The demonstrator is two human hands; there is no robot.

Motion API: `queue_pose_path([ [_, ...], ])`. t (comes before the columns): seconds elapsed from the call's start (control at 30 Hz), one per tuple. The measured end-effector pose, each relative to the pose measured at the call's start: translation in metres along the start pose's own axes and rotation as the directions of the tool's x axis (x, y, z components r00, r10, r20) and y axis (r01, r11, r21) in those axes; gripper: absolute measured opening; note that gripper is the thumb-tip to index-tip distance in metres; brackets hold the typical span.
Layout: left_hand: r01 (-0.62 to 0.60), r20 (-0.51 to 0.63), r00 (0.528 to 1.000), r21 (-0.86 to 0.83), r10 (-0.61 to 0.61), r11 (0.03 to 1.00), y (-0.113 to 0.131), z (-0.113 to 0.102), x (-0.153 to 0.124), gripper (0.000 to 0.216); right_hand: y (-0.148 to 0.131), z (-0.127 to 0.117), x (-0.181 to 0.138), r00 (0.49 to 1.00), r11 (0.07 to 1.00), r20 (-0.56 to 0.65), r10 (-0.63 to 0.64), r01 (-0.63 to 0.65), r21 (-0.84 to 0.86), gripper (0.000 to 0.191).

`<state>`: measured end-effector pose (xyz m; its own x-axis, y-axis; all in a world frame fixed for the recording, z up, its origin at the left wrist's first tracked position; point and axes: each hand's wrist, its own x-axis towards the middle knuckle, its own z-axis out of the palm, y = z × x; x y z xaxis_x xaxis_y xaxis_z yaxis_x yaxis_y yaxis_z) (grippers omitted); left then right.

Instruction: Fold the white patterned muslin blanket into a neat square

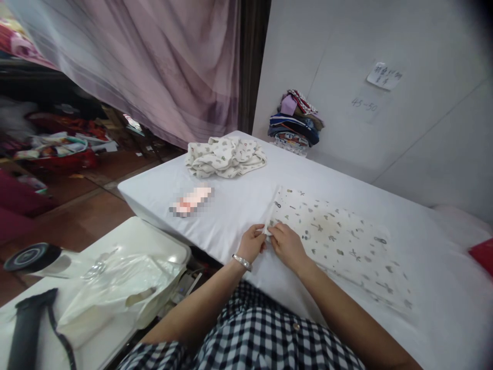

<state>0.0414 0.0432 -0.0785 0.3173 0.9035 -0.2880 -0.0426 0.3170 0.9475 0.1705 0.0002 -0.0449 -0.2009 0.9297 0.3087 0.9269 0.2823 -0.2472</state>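
A cream patterned cloth (339,241) lies spread flat on the white table (239,205). My left hand (252,242) and my right hand (287,245) meet at the cloth's near left corner, both with fingers pinched on its edge. A silver bracelet (242,261) circles my left wrist. A crumpled garment (225,156) of the same print lies farther back on the table.
A pile of folded colourful clothes (296,123) sits against the wall at the table's far end. A small blurred pink item (191,201) lies on the table at the left. A white appliance with a clear plastic bag (119,282) stands at lower left. A purple curtain (165,61) hangs behind.
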Motion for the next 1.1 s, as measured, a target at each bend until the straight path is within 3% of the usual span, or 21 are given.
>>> queue_pose_path([
  [0.2, 0.059, 0.005, 0.998, -0.025, -0.059, 0.998, 0.009, -0.003, -0.005, 0.048, -0.002, 0.005, -0.001, 1.000, 1.000, 0.013, 0.001, -0.001, -0.005, 0.023],
  [0.33, -0.017, -0.013, 1.000, 0.087, 0.018, 0.996, 0.010, -0.002, -0.003, 0.045, -0.003, 0.009, -0.005, 1.000, 1.000, -0.026, 0.007, -0.006, 0.025, 0.023],
  [0.5, -0.079, -0.024, 0.996, 0.198, 0.086, 0.977, 0.008, -0.001, 0.000, 0.039, 0.000, 0.010, -0.017, 0.990, 0.995, -0.105, 0.095, -0.094, 0.010, 0.044],
  [0.67, -0.061, -0.024, 0.997, 0.262, 0.070, 0.963, 0.011, -0.003, 0.000, 0.038, 0.012, 0.006, -0.040, 0.982, 0.976, -0.086, 0.170, -0.180, -0.124, 0.052],
  [0.97, -0.047, -0.049, 0.996, 0.393, 0.072, 0.918, 0.017, -0.009, 0.000, 0.040, 0.037, 0.002, -0.077, 0.978, 0.975, -0.173, 0.117, -0.147, -0.167, 0.027],
  [1.1, -0.098, -0.056, 0.985, 0.608, 0.166, 0.788, 0.018, -0.011, -0.002, 0.040, 0.041, -0.002, -0.083, 0.987, 0.985, -0.145, 0.066, -0.088, -0.148, 0.025],
])
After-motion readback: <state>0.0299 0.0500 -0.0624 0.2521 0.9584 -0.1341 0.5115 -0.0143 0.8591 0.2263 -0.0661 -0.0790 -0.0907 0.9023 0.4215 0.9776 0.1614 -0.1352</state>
